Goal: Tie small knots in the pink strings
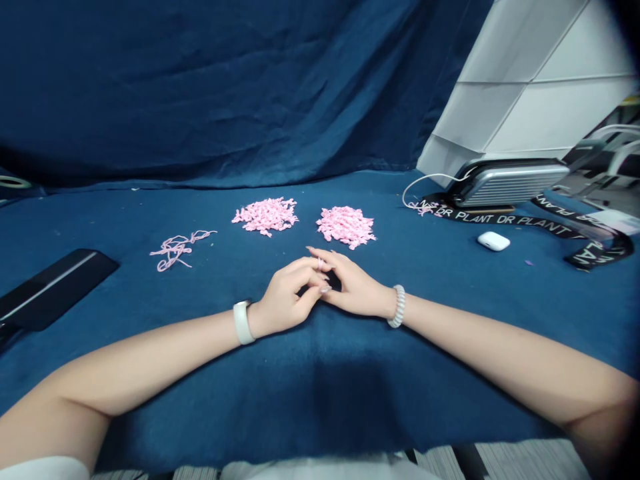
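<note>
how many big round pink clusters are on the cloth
2: the left pink cluster lies beyond the left hand, the right pink cluster beyond the right hand. None seems hidden.

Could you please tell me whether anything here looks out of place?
The loose pink strands look untidy, sprawling left of the two compact pink piles; the lettered black strap also lies bent at right.

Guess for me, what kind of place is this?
Probably an indoor craft workspace. A blue cloth is spread out flat, with two pink piles and some loose pink string lying on it.
</note>
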A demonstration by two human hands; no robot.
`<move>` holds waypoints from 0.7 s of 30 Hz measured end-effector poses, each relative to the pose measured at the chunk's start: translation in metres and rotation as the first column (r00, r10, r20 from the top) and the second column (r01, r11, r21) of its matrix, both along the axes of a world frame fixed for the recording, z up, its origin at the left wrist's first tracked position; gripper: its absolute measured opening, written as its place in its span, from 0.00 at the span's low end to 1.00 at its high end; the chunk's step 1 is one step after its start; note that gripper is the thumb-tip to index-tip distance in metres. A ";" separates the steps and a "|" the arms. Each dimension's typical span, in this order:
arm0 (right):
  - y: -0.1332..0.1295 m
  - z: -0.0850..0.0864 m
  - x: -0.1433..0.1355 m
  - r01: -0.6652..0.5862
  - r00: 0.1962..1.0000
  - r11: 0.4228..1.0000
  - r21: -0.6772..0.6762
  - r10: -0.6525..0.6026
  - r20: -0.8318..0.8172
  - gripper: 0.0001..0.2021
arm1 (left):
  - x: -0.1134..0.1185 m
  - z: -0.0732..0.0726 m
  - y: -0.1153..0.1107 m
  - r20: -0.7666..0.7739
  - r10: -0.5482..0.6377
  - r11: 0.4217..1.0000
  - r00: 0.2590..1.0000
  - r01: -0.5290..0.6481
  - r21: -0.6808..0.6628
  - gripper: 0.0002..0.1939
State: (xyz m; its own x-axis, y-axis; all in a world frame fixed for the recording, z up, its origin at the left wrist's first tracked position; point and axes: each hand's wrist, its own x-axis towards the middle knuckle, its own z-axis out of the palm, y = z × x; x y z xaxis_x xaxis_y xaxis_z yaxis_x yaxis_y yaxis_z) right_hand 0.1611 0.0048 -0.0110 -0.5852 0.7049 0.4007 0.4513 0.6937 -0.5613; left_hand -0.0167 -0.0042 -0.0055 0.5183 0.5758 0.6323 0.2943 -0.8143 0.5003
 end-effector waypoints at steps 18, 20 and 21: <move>0.005 -0.007 0.001 0.154 0.984 0.988 -0.013 -0.154 -0.093 0.36 | 0.005 -0.002 0.010 -0.135 0.214 0.966 0.967 -0.231 -0.120 0.09; 0.004 -0.007 0.000 0.165 0.983 0.986 0.006 -0.165 -0.077 0.35 | 0.005 -0.002 0.009 -0.176 0.230 0.963 0.957 -0.251 -0.104 0.09; 0.004 -0.007 0.000 0.160 0.985 0.987 0.003 -0.159 -0.074 0.34 | 0.005 -0.001 0.009 -0.193 0.236 0.961 0.952 -0.258 -0.095 0.09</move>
State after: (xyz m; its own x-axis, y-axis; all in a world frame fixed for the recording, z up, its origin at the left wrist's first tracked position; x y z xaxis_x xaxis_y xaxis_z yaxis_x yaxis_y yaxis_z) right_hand 0.1613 0.0090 -0.0177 -0.4345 0.7829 0.4452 0.5141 0.6215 -0.5911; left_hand -0.0118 0.0048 -0.0069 0.4481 0.7649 0.4627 0.5717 -0.6431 0.5095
